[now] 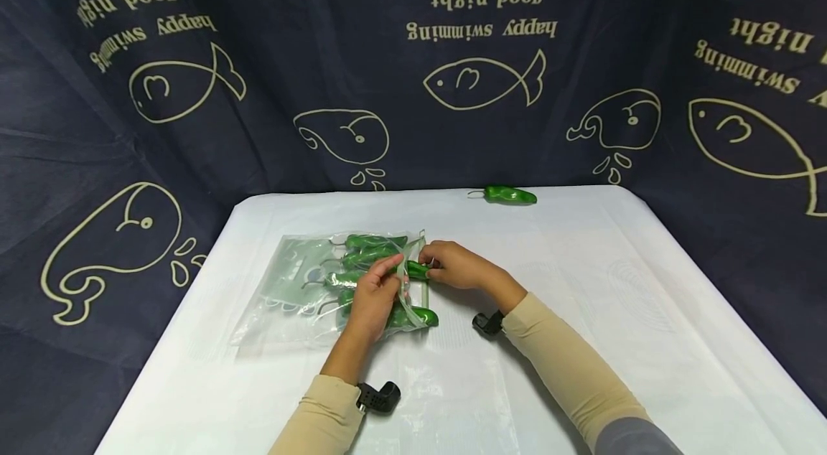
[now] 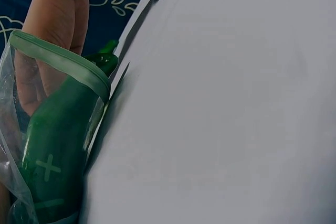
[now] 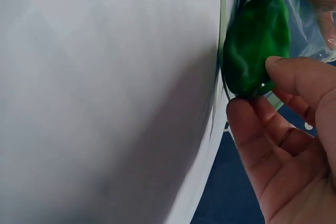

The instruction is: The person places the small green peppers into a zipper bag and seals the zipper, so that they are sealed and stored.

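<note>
Right hand [image 1: 457, 265] pinches green pepper [image 1: 417, 270] by outer end, just right of clear bag [image 1: 255, 324] | pepper: in bag's mouth, long axis pointing into bag | left hand [image 1: 373, 301]: grips bag's lip

smooth glossy peppers [image 1: 510, 195]; thin shiny plastic bag [image 1: 274, 279]; matt creased cloth backdrop [image 1: 362, 46]

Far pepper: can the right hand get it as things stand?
Probably not until freed: the right hand pinches another pepper at the bag, though bare table leads to the far pepper.
</note>
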A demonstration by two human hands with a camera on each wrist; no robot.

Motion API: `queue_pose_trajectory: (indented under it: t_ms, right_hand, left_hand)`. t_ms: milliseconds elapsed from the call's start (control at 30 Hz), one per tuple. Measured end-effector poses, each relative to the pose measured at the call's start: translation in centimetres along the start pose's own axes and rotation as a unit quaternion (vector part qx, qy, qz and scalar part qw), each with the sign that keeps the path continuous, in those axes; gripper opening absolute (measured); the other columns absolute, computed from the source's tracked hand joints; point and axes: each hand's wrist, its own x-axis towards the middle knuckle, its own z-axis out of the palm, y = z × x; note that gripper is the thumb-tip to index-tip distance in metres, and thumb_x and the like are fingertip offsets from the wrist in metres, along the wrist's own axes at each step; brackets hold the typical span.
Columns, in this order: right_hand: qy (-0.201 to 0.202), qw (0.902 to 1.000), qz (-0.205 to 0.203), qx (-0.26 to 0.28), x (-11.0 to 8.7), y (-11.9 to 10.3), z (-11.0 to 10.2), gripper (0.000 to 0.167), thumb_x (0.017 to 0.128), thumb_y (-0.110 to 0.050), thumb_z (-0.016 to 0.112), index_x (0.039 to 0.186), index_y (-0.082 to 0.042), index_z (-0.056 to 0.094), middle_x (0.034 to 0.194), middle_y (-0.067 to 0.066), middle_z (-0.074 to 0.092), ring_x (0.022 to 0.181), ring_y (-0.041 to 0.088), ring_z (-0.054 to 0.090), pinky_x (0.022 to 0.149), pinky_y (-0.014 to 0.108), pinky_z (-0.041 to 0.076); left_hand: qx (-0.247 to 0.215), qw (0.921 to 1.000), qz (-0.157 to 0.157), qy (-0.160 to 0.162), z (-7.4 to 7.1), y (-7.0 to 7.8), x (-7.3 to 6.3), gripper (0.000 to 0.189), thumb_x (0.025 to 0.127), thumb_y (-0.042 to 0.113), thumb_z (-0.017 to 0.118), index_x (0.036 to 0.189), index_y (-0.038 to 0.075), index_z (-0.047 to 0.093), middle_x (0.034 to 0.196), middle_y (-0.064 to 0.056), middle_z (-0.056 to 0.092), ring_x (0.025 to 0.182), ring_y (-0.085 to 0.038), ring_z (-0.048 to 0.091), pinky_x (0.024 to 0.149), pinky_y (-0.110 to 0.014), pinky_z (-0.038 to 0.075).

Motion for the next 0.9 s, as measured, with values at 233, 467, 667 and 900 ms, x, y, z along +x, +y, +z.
queue_pose_trajectory:
  t_ms: [233, 467, 667, 900]
  right_hand:
    - [0.001, 0.9998, 0.005, -0.019, 0.3, -0.1, 0.2, 0.016, 0.094, -0.007, 0.065, 0.11, -0.009, 0.067, 0.103, 0.003, 0.064, 0.094, 0.019, 0.061, 0.081, 0.036, 0.051]
    - [0.004, 0.9995, 0.005, -0.029, 0.7, 0.0, 0.5, 0.018, 0.094, -0.008, 0.065, 0.112, -0.008, 0.067, 0.101, 0.003, 0.066, 0.092, 0.018, 0.061, 0.08, 0.036, 0.051]
    - [-0.001, 0.9993, 0.017, -0.033, 0.9, -0.2, 0.5, 0.018, 0.094, -0.008, 0.065, 0.112, -0.008, 0.067, 0.102, 0.003, 0.066, 0.093, 0.018, 0.061, 0.081, 0.037, 0.05]
    - [-0.001, 0.9996, 0.014, -0.026, 0.9, -0.6, 0.4, 0.022, 0.093, -0.004, 0.064, 0.115, -0.006, 0.066, 0.101, 0.004, 0.065, 0.093, 0.02, 0.06, 0.081, 0.038, 0.05]
  left_hand:
    - [-0.007, 0.9999, -0.004, -0.008, 0.0, 0.1, 0.1, 0.042, 0.089, -0.014, 0.051, 0.131, -0.011, 0.057, 0.132, -0.019, 0.054, 0.082, -0.013, 0.055, 0.061, -0.016, 0.045]
    - [0.001, 0.9998, -0.015, -0.015, -0.2, 0.4, 0.1, 0.042, 0.09, -0.012, 0.051, 0.132, -0.01, 0.056, 0.133, -0.019, 0.053, 0.087, -0.014, 0.056, 0.064, -0.017, 0.047]
    - [-0.008, 0.9995, -0.021, -0.022, -0.2, 0.5, 0.1, 0.043, 0.091, -0.013, 0.05, 0.133, -0.011, 0.055, 0.134, -0.019, 0.052, 0.088, -0.016, 0.057, 0.065, -0.018, 0.05]
    - [-0.008, 0.9997, -0.019, -0.015, -0.5, -1.9, 1.2, 0.042, 0.091, -0.013, 0.05, 0.133, -0.009, 0.057, 0.134, -0.019, 0.053, 0.088, -0.015, 0.057, 0.064, -0.018, 0.05]
